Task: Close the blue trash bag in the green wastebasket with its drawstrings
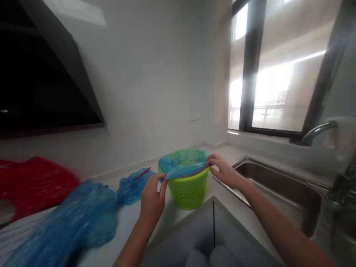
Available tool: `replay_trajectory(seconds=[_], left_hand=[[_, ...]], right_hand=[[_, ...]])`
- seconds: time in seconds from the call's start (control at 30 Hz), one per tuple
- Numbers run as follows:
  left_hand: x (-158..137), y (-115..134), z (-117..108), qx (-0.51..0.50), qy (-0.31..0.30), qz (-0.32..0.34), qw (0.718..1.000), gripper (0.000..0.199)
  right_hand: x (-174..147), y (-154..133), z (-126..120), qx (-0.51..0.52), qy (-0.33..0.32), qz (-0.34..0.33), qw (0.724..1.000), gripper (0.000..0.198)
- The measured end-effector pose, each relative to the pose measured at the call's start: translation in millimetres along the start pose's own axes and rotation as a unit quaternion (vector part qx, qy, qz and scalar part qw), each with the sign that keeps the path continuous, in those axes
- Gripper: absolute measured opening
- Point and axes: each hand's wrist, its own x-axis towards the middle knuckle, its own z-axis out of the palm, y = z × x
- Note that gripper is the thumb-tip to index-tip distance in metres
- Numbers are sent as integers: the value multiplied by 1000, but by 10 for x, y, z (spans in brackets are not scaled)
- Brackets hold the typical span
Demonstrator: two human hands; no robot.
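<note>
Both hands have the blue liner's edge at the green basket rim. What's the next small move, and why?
Probably pull the blue bag edge down over the near rim of the green basket. The left hand and right hand pinch the edge stretched across the near side, where it sits at the rim rather than folded over it.

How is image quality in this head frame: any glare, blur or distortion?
Head view: strong glare through the dark-framed window washes out the upper right; the loose blue plastic bags at lower left are smeared by blur; the wide lens bends edges; the green mesh basket stays readable.
</note>
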Motion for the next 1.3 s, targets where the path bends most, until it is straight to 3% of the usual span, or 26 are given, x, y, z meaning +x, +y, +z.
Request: replay_trajectory(seconds=[0.17, 0.33, 0.47, 0.6, 0.67, 0.73, 0.8, 0.87, 0.93, 1.0, 1.1, 1.17, 1.23, 1.3], left_hand=[[-12, 45, 0, -87, 8, -74, 993, 25], [18, 37, 72, -217, -24, -131, 967, 27], [54, 56, 68, -253, -68, -111, 959, 25], [32, 43, 40, -245, -87, -79, 962, 29], [-12, 18, 46, -211, -79, -62, 972, 29], [-79, -20, 68, -164, -31, -69, 984, 26], [-156, -73, 100, -132, 16, -105, 986, 27], [-213, -143, 136, -154, 26, -167, 974, 27], [-213, -220, 167, -228, 18, -245, 942, 27], [-136, -294, 188, -300, 28, -331, 894, 29], [87, -409, 196, -313, 14, -460, 831, 37], [242, -497, 188, -292, -44, -524, 799, 39], [360, -586, 174, -303, -129, -554, 764, 36], [444, -655, 160, -338, -194, -554, 736, 31]], right_hand=[[30, -23, -71, 89, 12, 11, 996, 14], [13, 38, -116, 234, 5, 87, 968, 18], [-5, 61, -128, 287, -2, 134, 948, 23], [-21, 56, -153, 330, -54, 140, 932, 20], [-30, 45, -175, 299, -95, 113, 943, 19], [-43, 24, -198, 231, -132, 76, 961, 18], [-56, -7, -220, 162, -146, 44, 975, 17], [-59, -36, -245, 132, -144, 29, 980, 18], [-43, -42, -266, 155, -129, 35, 979, 23], [-13, -4, -266, 210, -63, 64, 974, 30], [17, 147, -187, 257, 107, 206, 938, 28], [1, 275, -90, 256, 156, 343, 890, 21], [-39, 381, 10, 295, 106, 449, 837, 27], [-73, 440, 83, 398, 12, 496, 772, 35]])
